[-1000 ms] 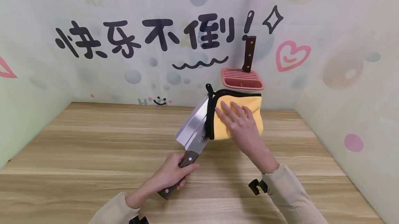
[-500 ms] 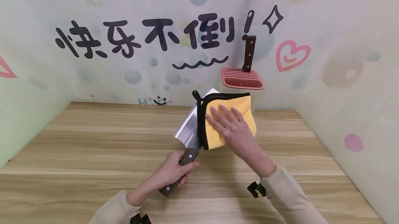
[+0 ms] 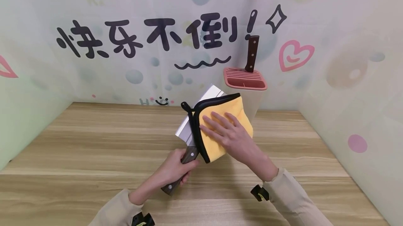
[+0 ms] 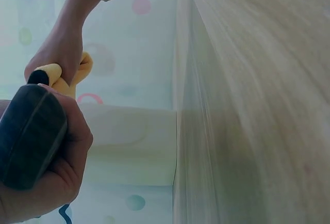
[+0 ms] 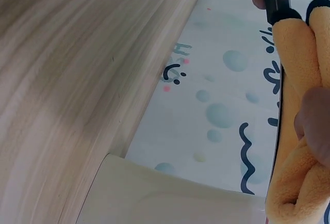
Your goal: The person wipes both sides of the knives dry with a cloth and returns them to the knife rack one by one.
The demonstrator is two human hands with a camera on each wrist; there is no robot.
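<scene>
A cleaver with a dark riveted wooden handle and broad steel blade is held tilted above the table. My left hand grips its handle; the left wrist view shows the handle's butt close up. A yellow cloth with black trim lies over much of the blade. My right hand holds this cloth, its fingers spread across the front. From the right wrist, the thumb presses into the folded cloth. The blade's middle is hidden behind it.
Behind the hands stands a pale knife block with a pink slotted top. A brown-handled knife stands upright in it. The wood-grain table meets printed cloth walls at the back and sides.
My right hand has slid the cloth down and left along the blade toward the handle, uncovering the blade's far end. The left hand keeps its grip on the cleaver, nearly still.
</scene>
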